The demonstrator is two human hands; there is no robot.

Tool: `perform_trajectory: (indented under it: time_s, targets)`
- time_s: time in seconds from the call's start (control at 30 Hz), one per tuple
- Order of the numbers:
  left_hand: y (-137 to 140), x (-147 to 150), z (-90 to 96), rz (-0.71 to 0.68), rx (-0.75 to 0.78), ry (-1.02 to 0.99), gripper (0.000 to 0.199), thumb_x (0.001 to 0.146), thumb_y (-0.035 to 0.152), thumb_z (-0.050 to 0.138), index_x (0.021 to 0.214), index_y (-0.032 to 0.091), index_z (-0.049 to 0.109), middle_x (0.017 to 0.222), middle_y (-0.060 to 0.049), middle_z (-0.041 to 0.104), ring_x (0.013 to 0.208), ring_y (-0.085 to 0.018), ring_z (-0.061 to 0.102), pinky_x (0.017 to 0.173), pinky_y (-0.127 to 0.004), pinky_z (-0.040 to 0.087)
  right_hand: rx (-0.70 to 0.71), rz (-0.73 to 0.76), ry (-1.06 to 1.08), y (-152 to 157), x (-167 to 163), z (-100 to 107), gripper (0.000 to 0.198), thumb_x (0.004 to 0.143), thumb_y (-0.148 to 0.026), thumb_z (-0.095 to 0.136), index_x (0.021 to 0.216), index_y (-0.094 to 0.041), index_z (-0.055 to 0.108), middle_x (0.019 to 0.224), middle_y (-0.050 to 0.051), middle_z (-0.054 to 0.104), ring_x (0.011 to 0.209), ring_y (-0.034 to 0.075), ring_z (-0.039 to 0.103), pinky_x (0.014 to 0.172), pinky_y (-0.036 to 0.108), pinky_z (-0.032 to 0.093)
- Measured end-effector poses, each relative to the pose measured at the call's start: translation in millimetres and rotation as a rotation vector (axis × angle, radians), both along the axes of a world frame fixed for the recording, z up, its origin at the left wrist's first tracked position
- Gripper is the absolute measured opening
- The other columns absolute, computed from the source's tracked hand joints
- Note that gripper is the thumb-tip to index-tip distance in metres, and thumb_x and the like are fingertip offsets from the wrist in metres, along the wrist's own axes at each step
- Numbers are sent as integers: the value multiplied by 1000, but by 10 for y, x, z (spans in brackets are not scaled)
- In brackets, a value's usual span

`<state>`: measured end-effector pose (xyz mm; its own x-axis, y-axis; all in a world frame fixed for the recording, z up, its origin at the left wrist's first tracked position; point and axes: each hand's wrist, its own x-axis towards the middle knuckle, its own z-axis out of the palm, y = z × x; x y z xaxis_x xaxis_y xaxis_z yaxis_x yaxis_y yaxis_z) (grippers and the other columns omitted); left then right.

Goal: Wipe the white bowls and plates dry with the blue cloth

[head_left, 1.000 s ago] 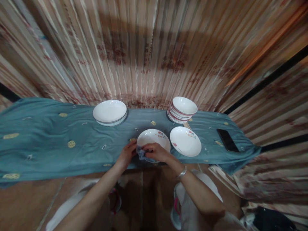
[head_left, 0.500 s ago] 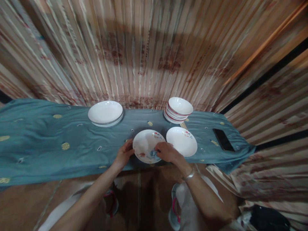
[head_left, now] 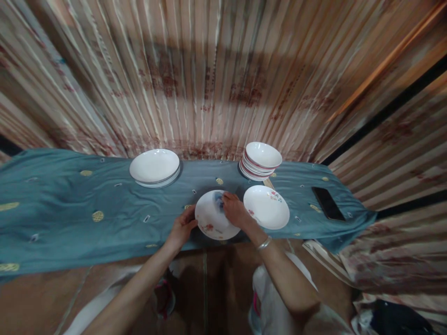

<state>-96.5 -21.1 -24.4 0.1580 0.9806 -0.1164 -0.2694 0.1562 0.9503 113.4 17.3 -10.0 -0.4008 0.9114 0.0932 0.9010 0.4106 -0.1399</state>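
Note:
My left hand [head_left: 183, 228] is closed on the left rim of a white plate [head_left: 213, 223] with red floral decoration, thumb at the edge. My right hand [head_left: 233, 209] is over the plate's upper right, its fingers closed on a small blue cloth [head_left: 218, 200] pressed to the plate's face; the cloth is smeared by motion. Just right of it lies a second white plate [head_left: 268, 209] with flower prints, near my right wrist.
On the blue patterned tablecloth [head_left: 70, 223] a stack of white plates [head_left: 155, 166] stands at the back left. A stack of white bowls [head_left: 261, 156] with red rims stands at the back right. A black phone [head_left: 327, 203] lies at the right. Behind hangs a pleated curtain [head_left: 209, 70].
My right hand has moved the blue cloth from the plate's lower right to its upper part. My left hand keeps its hold on the rim. The view has shifted slightly.

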Motion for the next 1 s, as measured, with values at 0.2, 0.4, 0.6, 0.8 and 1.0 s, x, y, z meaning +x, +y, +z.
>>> perform_trajectory:
  time_s: [0.2, 0.4, 0.6, 0.8, 1.0]
  targets:
    - [-7, 14, -1, 7, -8, -2, 49, 56, 22, 76, 105, 19, 72, 111, -9, 73, 117, -32, 59, 104, -45, 40, -14, 54, 251, 40, -168, -89, 33, 89, -10, 47, 119, -12, 61, 134, 16, 54, 125, 23, 51, 111, 41, 38]
    - [-8, 43, 10, 60, -71, -11, 51, 52, 17, 73, 103, 19, 72, 112, -7, 73, 117, -30, 59, 106, -45, 38, -119, 154, 437, -30, -332, -135, 38, 90, -12, 47, 127, -13, 56, 142, 16, 48, 134, 21, 45, 114, 39, 36]
    - [-8, 46, 18, 68, -96, -1, 45, 54, 21, 70, 98, 18, 73, 100, -5, 75, 102, -29, 65, 92, -41, 48, -252, 253, 589, -178, -411, -94, 36, 87, -10, 52, 122, -14, 60, 141, 15, 53, 133, 20, 48, 114, 38, 36]
    - [-3, 44, 37, 92, -140, 7, 42, 55, 22, 67, 95, 18, 75, 93, -4, 75, 88, -24, 66, 78, -34, 51, -411, 271, 735, -361, -322, -21, 26, 83, -16, 64, 109, -18, 67, 122, 8, 68, 117, 20, 61, 103, 34, 45]
    - [5, 52, 48, 62, -52, 20, 42, 54, 23, 73, 96, 17, 74, 106, -8, 74, 102, -28, 65, 88, -37, 49, -560, 236, 679, -506, -81, 135, 24, 78, -15, 66, 101, -17, 72, 115, 7, 72, 105, 21, 67, 94, 31, 49]
